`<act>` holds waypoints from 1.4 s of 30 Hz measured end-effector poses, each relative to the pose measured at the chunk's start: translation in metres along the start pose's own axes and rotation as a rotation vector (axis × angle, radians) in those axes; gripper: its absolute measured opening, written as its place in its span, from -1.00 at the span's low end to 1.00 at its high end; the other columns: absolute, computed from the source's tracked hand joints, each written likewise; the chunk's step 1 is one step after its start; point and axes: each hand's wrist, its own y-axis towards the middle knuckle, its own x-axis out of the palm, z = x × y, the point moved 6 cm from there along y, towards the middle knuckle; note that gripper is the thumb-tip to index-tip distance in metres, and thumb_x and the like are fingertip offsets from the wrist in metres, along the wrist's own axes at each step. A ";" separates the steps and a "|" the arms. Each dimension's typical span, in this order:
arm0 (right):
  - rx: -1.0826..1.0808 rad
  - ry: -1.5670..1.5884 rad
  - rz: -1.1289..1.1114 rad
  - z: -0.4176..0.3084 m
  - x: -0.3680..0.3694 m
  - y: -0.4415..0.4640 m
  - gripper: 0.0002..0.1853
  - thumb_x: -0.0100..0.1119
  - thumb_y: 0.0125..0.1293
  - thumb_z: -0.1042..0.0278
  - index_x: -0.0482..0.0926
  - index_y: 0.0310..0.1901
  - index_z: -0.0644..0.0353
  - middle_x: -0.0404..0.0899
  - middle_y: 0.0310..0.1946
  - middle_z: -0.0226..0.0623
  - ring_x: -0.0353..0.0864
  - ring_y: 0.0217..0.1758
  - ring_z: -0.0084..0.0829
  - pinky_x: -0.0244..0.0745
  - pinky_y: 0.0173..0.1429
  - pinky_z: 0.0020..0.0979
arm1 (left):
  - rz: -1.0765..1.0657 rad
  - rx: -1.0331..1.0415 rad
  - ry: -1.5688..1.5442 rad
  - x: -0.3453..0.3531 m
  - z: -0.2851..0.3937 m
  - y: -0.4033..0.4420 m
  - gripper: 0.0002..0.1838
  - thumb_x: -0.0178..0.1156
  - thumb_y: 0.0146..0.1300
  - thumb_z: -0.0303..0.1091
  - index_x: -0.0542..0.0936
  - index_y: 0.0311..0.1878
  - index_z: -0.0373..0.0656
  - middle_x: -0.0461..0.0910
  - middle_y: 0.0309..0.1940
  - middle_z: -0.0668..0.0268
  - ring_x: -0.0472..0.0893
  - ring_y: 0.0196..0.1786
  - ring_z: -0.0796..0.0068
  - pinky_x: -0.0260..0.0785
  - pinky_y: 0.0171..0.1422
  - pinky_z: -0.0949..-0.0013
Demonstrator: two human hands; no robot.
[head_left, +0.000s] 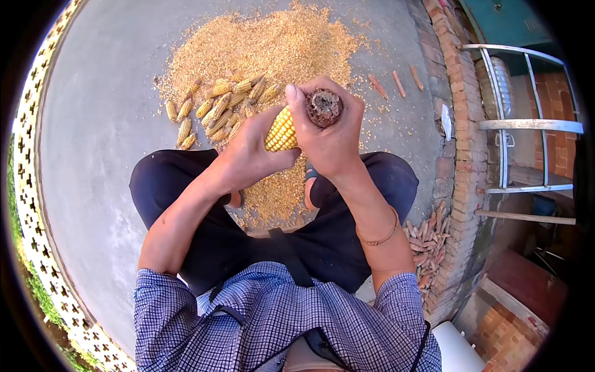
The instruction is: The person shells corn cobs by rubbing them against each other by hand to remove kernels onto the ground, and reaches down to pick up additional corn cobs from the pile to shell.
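Observation:
My left hand (253,149) is closed around an ear of corn (282,132) with rows of yellow kernels. My right hand (333,141) grips a bare corncob (324,108), its rough, dark reddish-brown end facing up toward me. Both hands meet above my knees, and the cob is right beside the ear; their exact contact is hidden by my fingers. Beyond my hands, several unshelled ears of corn (218,106) lie in a heap. Loose kernels (260,53) spread in a wide pile behind them, and more kernels (269,197) lie between my feet.
Several stripped cobs (427,242) are heaped at the right by a low brick edge (462,124); a few cobs (398,83) lie farther off. Beyond the edge stands a metal rail (527,124). A perforated wall (37,229) borders the concrete floor (99,136) on the left.

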 end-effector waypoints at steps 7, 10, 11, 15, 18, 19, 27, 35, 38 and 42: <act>0.149 -0.269 -0.013 0.015 0.004 0.006 -0.72 0.37 0.16 0.26 0.53 -0.50 0.26 0.57 -0.60 -0.11 0.62 -0.50 -0.12 0.41 -0.39 -0.19 | 0.152 -0.014 0.523 -0.009 -0.006 0.002 -0.58 0.31 0.01 -0.48 0.42 -0.06 -0.39 0.55 -0.29 -0.12 0.56 -0.19 -0.07 0.40 -0.09 0.13; 0.340 -0.160 -0.048 0.035 0.000 0.012 -0.71 0.38 0.20 0.21 0.59 -0.43 0.28 0.63 -0.56 -0.19 0.64 -0.51 -0.37 0.48 -0.38 -0.27 | 0.128 -0.060 0.370 -0.008 -0.011 0.006 -0.58 0.35 0.03 -0.46 0.44 -0.06 -0.37 0.56 -0.36 0.10 0.57 -0.30 0.16 0.39 -0.18 0.21; 0.432 0.043 -0.019 0.038 -0.004 0.011 -0.74 0.36 0.23 0.21 0.60 -0.40 0.26 0.63 -0.51 -0.26 0.62 -0.45 -0.45 0.47 -0.34 -0.33 | 0.125 -0.061 0.164 -0.006 -0.013 0.007 -0.59 0.35 0.04 -0.45 0.44 -0.06 -0.35 0.54 -0.38 0.19 0.55 -0.37 0.28 0.38 -0.26 0.27; 0.570 0.600 -0.023 0.045 -0.005 0.011 -0.78 0.29 0.32 0.24 0.62 -0.16 0.22 0.65 -0.24 -0.33 0.60 -0.22 -0.55 0.51 -0.13 -0.45 | -0.012 -0.298 -0.490 -0.004 -0.014 0.005 -0.63 0.34 0.10 -0.47 0.45 -0.04 -0.27 0.42 -0.44 0.45 0.39 -0.54 0.72 0.20 -0.54 0.55; 0.521 0.605 -0.038 0.036 -0.005 0.012 -0.74 0.26 0.34 0.23 0.60 -0.12 0.27 0.64 -0.20 -0.32 0.60 -0.20 -0.54 0.52 -0.09 -0.45 | -0.017 -0.306 -0.578 -0.003 -0.013 0.005 -0.63 0.31 0.12 -0.51 0.44 -0.01 -0.25 0.41 -0.46 0.43 0.31 -0.62 0.78 0.06 -0.62 0.62; 0.496 0.577 -0.067 0.031 -0.006 0.013 -0.73 0.26 0.34 0.23 0.60 -0.11 0.27 0.64 -0.18 -0.32 0.60 -0.19 -0.54 0.52 -0.07 -0.45 | -0.032 -0.311 -0.584 -0.003 -0.013 0.004 -0.63 0.30 0.12 -0.51 0.43 -0.01 -0.25 0.41 -0.46 0.43 0.31 -0.63 0.77 0.07 -0.62 0.61; -0.162 -0.159 -0.229 -0.010 0.011 0.000 -0.84 0.39 0.08 0.46 0.56 -0.36 0.23 0.55 -0.43 -0.24 0.60 -0.33 -0.25 0.48 -0.23 -0.26 | -0.130 -0.420 -0.599 0.003 -0.032 -0.006 -0.64 0.23 0.11 -0.52 0.45 0.01 -0.23 0.39 -0.56 0.45 0.32 -0.62 0.76 0.09 -0.59 0.62; 0.047 -0.262 0.004 0.011 0.004 0.008 -0.73 0.35 0.25 0.35 0.57 -0.50 0.35 0.54 -0.70 -0.23 0.46 -0.59 -0.62 0.35 -0.44 -0.42 | 0.091 -0.050 0.353 0.004 -0.020 0.008 -0.46 0.24 0.00 -0.52 0.45 0.12 -0.43 0.66 -0.19 0.11 0.62 -0.07 0.26 0.40 0.11 0.21; 0.260 0.036 -0.025 0.039 0.003 0.015 -0.85 0.32 0.18 0.40 0.63 -0.43 0.30 0.64 -0.58 -0.17 0.63 -0.55 -0.32 0.49 -0.35 -0.32 | 0.104 -0.051 0.319 0.003 -0.021 0.011 -0.47 0.26 0.00 -0.49 0.45 0.10 -0.41 0.63 -0.27 0.19 0.61 -0.20 0.37 0.43 -0.03 0.31; 0.520 0.523 -0.042 0.045 -0.004 0.015 -0.73 0.34 0.27 0.21 0.66 -0.28 0.31 0.70 -0.41 -0.27 0.63 -0.38 -0.51 0.52 -0.28 -0.41 | 0.018 -0.231 -0.162 -0.001 -0.013 0.011 -0.56 0.30 0.02 -0.47 0.45 0.00 -0.35 0.51 -0.43 0.36 0.48 -0.48 0.62 0.33 -0.41 0.53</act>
